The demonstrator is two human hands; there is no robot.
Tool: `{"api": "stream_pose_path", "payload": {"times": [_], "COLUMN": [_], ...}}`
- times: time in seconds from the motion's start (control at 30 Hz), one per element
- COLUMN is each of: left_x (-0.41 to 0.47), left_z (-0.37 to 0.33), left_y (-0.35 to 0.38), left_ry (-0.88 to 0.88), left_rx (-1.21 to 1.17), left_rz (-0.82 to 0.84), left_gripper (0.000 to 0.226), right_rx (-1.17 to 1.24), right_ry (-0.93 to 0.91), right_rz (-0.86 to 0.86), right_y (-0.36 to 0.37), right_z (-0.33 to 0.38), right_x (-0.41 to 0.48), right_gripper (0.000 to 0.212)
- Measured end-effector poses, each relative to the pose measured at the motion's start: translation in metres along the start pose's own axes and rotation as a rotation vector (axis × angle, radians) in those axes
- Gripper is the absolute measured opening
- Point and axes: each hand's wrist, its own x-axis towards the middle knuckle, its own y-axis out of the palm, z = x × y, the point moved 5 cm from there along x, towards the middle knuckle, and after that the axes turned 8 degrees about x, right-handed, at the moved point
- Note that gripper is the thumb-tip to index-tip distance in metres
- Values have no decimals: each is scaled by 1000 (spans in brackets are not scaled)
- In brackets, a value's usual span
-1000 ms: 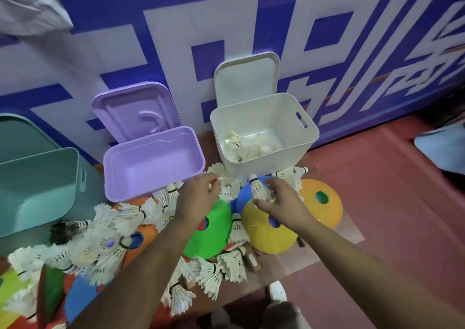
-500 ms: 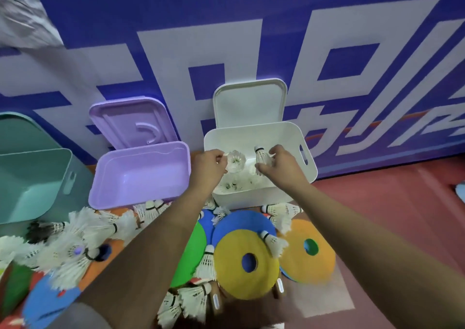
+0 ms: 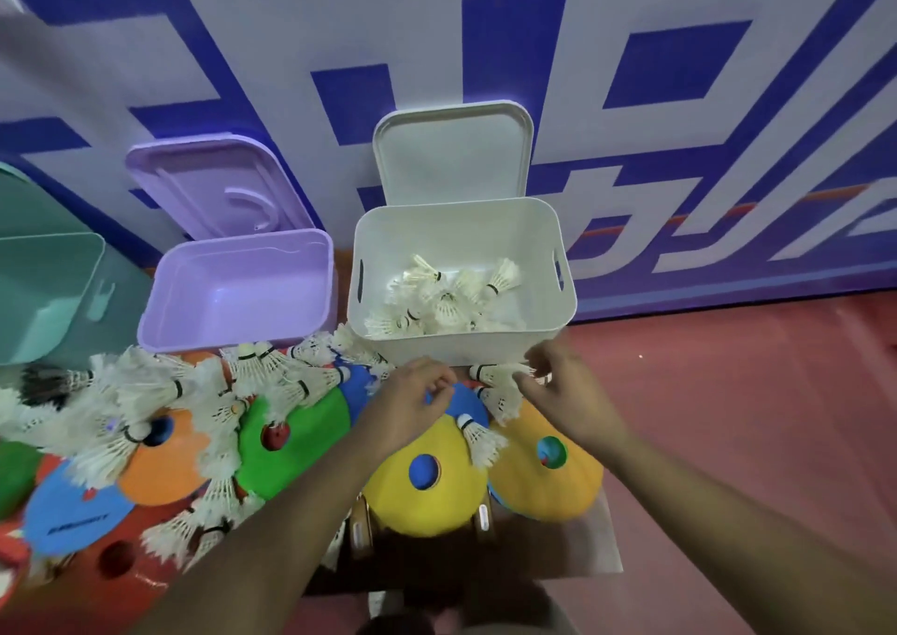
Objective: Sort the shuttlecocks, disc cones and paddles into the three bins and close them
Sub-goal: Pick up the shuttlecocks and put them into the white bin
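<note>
The white bin [image 3: 563,265] stands open with several shuttlecocks [image 3: 451,294] inside. In front of it lie loose shuttlecocks [image 3: 272,372] over disc cones: yellow [image 3: 427,503], orange-yellow [image 3: 548,489], green [image 3: 301,440] and blue [image 3: 463,399]. One shuttlecock [image 3: 478,440] rests on the yellow cone. My left hand [image 3: 412,406] hovers over the blue cone with loosely curled fingers and holds nothing. My right hand [image 3: 563,391] has spread fingers next to a shuttlecock [image 3: 495,372] at the bin's front wall. Wooden paddle handles [image 3: 361,527] poke out under the yellow cone.
The empty purple bin [image 3: 238,289] with its raised lid stands left of the white one, and a teal bin [image 3: 43,289] sits at the far left. More shuttlecocks, an orange cone [image 3: 170,464] and a blue disc [image 3: 73,508] lie left. Red floor [image 3: 728,416] stretches right.
Both hands held shuttlecocks over the white bin, let them drop in, and have come down to the pile in front of the bin, now holding nothing.
</note>
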Motion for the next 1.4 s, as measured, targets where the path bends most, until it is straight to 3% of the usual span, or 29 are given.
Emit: {"api": "stream_pose_path", "payload": {"times": [0.23, 0.33, 0.47, 0.57, 0.73, 0.93, 1.2, 1.4], "left_x": [4, 8, 15, 19, 26, 14, -13, 1], "left_z": [8, 12, 10, 13, 23, 24, 25, 15], "left_y": [69, 86, 99, 110, 118, 86, -15, -83], "left_ry": [16, 64, 132, 144, 212, 210, 115, 6], "left_rx": [250, 379, 535, 601, 639, 352, 49, -60], "left_rz": [297, 358, 413, 429, 380, 276, 112, -180], "left_gripper": [34, 43, 47, 47, 34, 42, 40, 35], "right_rx": [-86, 26, 60, 126, 333, 456, 429, 442], "right_ry": [244, 359, 374, 437, 422, 432, 252, 90], "right_rz": [113, 117, 61, 39, -77, -146, -158, -123], "right_y": [38, 55, 73, 83, 83, 70, 19, -21], "right_z": [-61, -68, -71, -74, -80, -81, -21, 52], "right_x": [-13, -12, -2, 4, 12, 2, -18, -19], "right_gripper": [25, 30, 54, 50, 21, 18, 31, 15]}}
